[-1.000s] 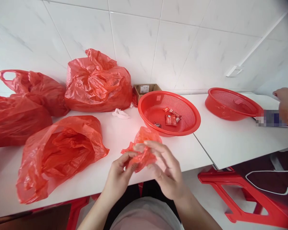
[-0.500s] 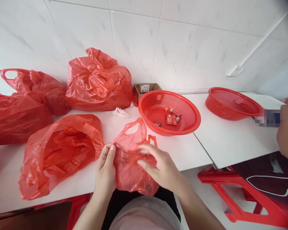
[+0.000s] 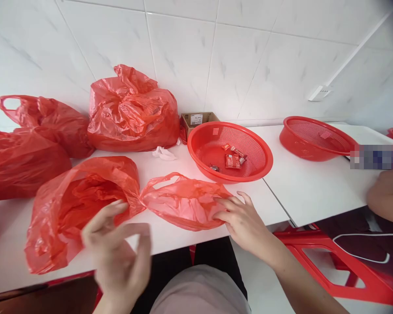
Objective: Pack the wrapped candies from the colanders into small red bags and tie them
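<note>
A small red plastic bag [image 3: 183, 200] lies spread flat on the white table [image 3: 301, 192] near its front edge. My right hand [image 3: 242, 220] rests on the bag's right end with its fingers stretched out. My left hand [image 3: 118, 257] hovers free in front of the table, fingers apart and empty, close to a large open red bag [image 3: 75, 209]. A red mesh basket [image 3: 231, 152] with a few red sachets [image 3: 232, 160] stands just behind the small bag.
Three full red bags [image 3: 131, 113] sit along the tiled wall at the left. A small cardboard box [image 3: 196, 120] and a crumpled white scrap [image 3: 163, 153] lie behind. A second red basket [image 3: 314, 138] is at the right, near another person's hand [image 3: 384, 192]. Red stools [image 3: 334, 270] stand below.
The small bag went from bunched in both hands to spread flat on the table. My left hand let go and drew back to the left; my right hand now lies on the bag.
</note>
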The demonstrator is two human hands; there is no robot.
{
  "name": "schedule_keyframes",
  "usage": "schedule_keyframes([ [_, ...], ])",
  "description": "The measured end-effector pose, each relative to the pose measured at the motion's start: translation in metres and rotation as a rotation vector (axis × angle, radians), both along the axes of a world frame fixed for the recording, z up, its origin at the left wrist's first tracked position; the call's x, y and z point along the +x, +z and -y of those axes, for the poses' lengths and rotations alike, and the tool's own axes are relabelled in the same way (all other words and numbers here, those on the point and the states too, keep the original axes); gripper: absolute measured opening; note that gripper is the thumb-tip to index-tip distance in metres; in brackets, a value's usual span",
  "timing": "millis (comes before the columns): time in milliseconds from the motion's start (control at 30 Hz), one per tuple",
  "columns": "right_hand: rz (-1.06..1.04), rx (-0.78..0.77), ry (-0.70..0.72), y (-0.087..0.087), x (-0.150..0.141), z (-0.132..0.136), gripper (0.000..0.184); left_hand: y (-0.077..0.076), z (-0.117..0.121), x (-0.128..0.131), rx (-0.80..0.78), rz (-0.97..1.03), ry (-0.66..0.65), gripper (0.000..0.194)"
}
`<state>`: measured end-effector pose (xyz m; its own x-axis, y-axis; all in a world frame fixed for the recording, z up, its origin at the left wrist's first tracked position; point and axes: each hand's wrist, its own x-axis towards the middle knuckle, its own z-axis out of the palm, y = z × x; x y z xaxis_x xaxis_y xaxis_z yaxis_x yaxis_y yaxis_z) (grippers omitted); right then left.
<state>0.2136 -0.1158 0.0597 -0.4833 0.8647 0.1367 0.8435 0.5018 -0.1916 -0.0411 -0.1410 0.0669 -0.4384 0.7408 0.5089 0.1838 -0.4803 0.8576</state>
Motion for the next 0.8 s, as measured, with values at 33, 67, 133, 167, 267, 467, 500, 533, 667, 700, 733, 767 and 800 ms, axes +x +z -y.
schedule_keyframes([
  [33, 0.009, 0.003, 0.030, 0.002, -0.004, 0.001, 0.045, 0.002, -0.001, 0.007, 0.023, -0.298, -0.048, 0.022],
  [67, 0.016, 0.001, 0.067, 0.004, -0.009, 0.001, 0.045, 0.001, -0.006, 0.013, 0.047, -0.598, -0.088, 0.020],
  [133, 0.026, -0.026, 0.146, 0.005, -0.018, 0.001, 0.043, -0.009, -0.024, 0.021, -0.003, -1.014, -0.149, 0.019],
  [167, 0.028, -0.050, 0.183, 0.005, -0.020, 0.002, 0.042, -0.015, -0.036, 0.022, -0.082, -1.127, -0.168, 0.016],
  [267, 0.034, -0.147, 0.237, 0.000, -0.011, 0.002, 0.041, -0.035, -0.069, 0.013, -0.426, -1.359, -0.201, 0.021],
  [467, 0.022, -0.322, 0.034, 0.010, 0.049, 0.005, 0.036, -0.041, -0.086, -0.028, -0.699, -1.367, -0.191, 0.038],
  [500, -0.003, -0.343, 0.018, 0.018, 0.056, 0.004, 0.033, -0.041, -0.083, -0.031, -0.715, -1.361, -0.205, 0.039],
  [533, -0.038, -0.357, 0.017, 0.028, 0.061, 0.001, 0.030, -0.043, -0.080, -0.031, -0.724, -1.343, -0.230, 0.040],
  [667, -0.253, -0.222, -0.022, 0.062, 0.061, -0.043, 0.031, -0.051, -0.068, -0.019, -0.691, -1.211, -0.344, 0.038],
  [700, -0.259, -0.173, -0.057, 0.066, 0.060, -0.064, 0.032, -0.052, -0.066, -0.016, -0.674, -1.183, -0.364, 0.036],
  [733, -0.198, -0.153, -0.077, 0.068, 0.059, -0.086, 0.033, -0.052, -0.063, -0.013, -0.664, -1.152, -0.385, 0.033],
  [767, -0.085, -0.153, -0.098, 0.066, 0.058, -0.110, 0.034, -0.051, -0.060, -0.011, -0.663, -1.103, -0.416, 0.032],
  [800, 0.085, -0.186, -0.131, 0.063, 0.058, -0.133, 0.038, -0.050, -0.057, -0.010, -0.671, -1.031, -0.458, 0.032],
])
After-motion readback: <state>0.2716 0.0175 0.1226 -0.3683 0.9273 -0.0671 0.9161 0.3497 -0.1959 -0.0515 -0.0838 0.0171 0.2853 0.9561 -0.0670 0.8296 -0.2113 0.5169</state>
